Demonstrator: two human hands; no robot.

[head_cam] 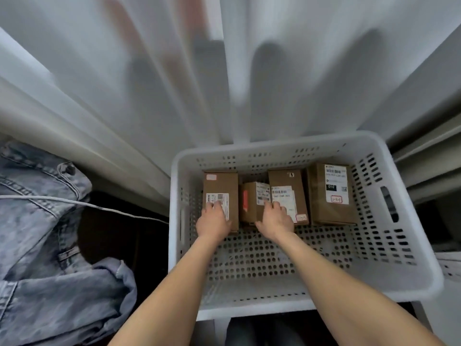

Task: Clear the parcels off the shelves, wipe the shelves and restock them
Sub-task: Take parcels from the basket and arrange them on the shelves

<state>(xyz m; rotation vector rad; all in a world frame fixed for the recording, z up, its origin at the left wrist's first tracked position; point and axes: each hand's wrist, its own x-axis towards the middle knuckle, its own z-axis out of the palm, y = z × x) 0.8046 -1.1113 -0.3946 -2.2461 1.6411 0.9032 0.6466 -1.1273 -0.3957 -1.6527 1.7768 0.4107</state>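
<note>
A white perforated plastic basket (411, 245) stands in front of me, with several brown cardboard parcels lined up along its far wall. My left hand (213, 223) grips the near end of the leftmost parcel (220, 186). My right hand (275, 219) is closed on the small parcel with a red mark (250, 198) and also touches the labelled parcel (288, 186) beside it. A larger parcel with a black "010" label (331, 193) stands at the right, untouched. The near half of the basket floor is bare.
White shelf uprights and boards (224, 71), blurred, rise behind the basket. A pale denim jacket (45, 233) lies at the left with a thin white cable (99, 208) across it. More white shelving edges (429, 158) show at the right. The floor between is dark.
</note>
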